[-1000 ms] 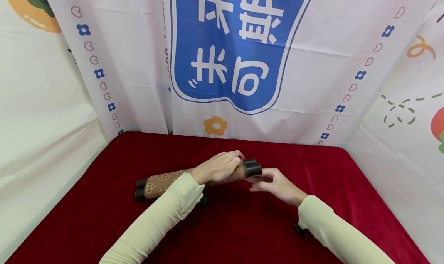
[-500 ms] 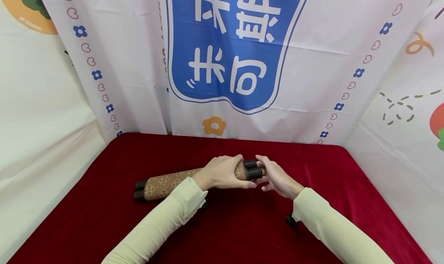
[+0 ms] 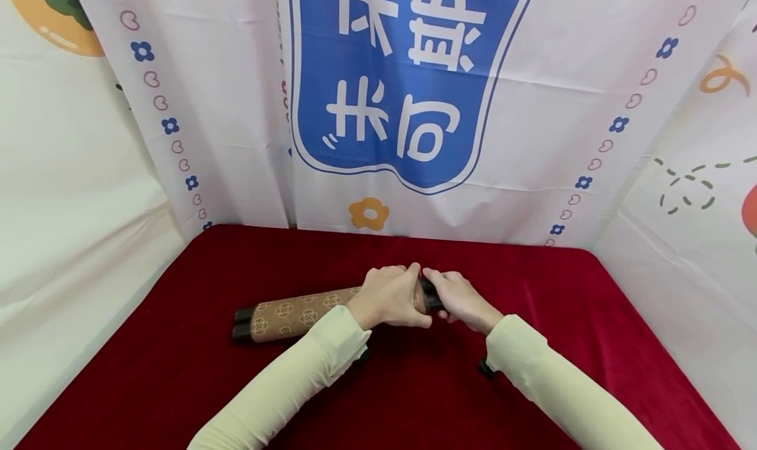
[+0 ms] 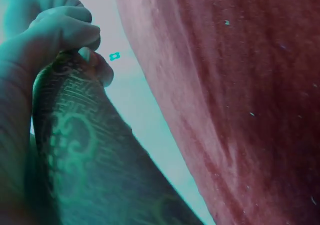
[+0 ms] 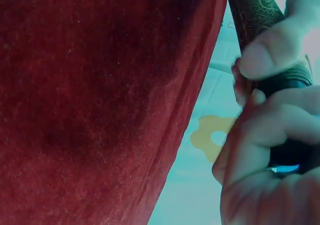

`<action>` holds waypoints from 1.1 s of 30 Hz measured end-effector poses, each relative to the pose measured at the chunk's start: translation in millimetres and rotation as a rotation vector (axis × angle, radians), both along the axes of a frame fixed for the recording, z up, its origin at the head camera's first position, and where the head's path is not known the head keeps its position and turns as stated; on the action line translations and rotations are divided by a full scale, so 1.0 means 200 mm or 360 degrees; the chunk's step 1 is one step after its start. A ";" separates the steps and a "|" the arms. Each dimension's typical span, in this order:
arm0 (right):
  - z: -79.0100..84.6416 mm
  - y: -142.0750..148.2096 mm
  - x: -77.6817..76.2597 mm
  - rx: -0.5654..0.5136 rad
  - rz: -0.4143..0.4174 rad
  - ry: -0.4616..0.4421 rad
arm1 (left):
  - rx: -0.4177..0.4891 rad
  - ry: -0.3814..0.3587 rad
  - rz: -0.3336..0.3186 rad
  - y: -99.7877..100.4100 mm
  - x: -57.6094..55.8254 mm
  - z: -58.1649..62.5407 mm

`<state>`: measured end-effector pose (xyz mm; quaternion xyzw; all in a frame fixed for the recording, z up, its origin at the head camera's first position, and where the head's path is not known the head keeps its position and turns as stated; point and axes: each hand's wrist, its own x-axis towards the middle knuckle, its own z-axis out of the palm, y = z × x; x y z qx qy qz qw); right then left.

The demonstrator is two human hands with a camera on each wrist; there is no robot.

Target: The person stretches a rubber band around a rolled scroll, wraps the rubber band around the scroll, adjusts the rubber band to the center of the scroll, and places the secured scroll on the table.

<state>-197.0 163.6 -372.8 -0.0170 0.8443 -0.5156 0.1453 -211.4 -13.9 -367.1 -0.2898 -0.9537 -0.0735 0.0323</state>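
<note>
A rolled scroll (image 3: pixel 307 315) with brown cloth and a pale gold flower pattern lies slantwise over the red table. Black knobs (image 3: pixel 243 325) show at its left end. Close to the other end, my left hand (image 3: pixel 393 299) grips the patterned roll, thumb and fingers bent round it. My right hand (image 3: pixel 464 299) holds the black end knobs (image 3: pixel 433 295) on the right, covering most of them. In the right wrist view, that hand's curled fingers (image 5: pixel 255 130) wrap a black knob (image 5: pixel 287 80) just beside my left thumb. The left wrist view shows the patterned cloth (image 4: pixel 90 150) running up into my left hand (image 4: pixel 60 35).
Red velvet cloth (image 3: pixel 426 397) covers the table. A white printed curtain (image 3: pixel 248 141) with a blue sign (image 3: pixel 396 75) hangs behind it, and white cloth walls (image 3: pixel 77 194) stand at both sides. Small black devices (image 3: pixel 487 369) sit under my cuffs.
My right hand has come left and closed round the black end knobs. The left hand turned on the roll, its thumb now toward me, and shifted slightly right with the scroll.
</note>
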 end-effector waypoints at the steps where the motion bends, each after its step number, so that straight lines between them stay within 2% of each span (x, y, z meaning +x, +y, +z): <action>1: -0.01 0.00 0.00 0.0024 -0.0012 0.0018 | -0.0005 0.0005 -0.0001 0.01 0.00 0.00; 6: -0.02 -0.02 0.00 0.0076 -0.0020 0.0082 | 0.0054 -0.0087 -0.0010 0.04 -0.01 0.00; 11: -0.04 -0.03 -0.01 0.0081 -0.0029 0.0099 | 0.0078 -0.0150 0.0020 0.02 -0.01 -0.02; 14: -0.03 -0.03 -0.01 0.0082 -0.0058 0.0090 | 0.0062 -0.0167 0.0023 -0.01 -0.01 -0.02; 19: -0.02 -0.02 -0.01 0.0086 -0.0108 0.0087 | 0.0015 -0.0220 0.0038 -0.14 0.00 -0.01; 23: -0.01 -0.02 -0.02 0.0081 -0.0127 0.0093 | -0.0041 -0.0170 0.0089 -0.18 0.03 0.03; 28: 0.01 -0.02 -0.03 0.0081 -0.0085 0.0111 | 0.0032 -0.0032 0.0029 -0.04 0.06 0.07; 31: 0.02 -0.02 -0.03 0.0073 -0.0063 0.0121 | 0.0067 0.0027 0.0018 0.04 0.05 0.03; 33: 0.03 -0.02 -0.03 0.0072 -0.0068 0.0119 | 0.0076 0.0053 0.0026 0.04 0.03 -0.01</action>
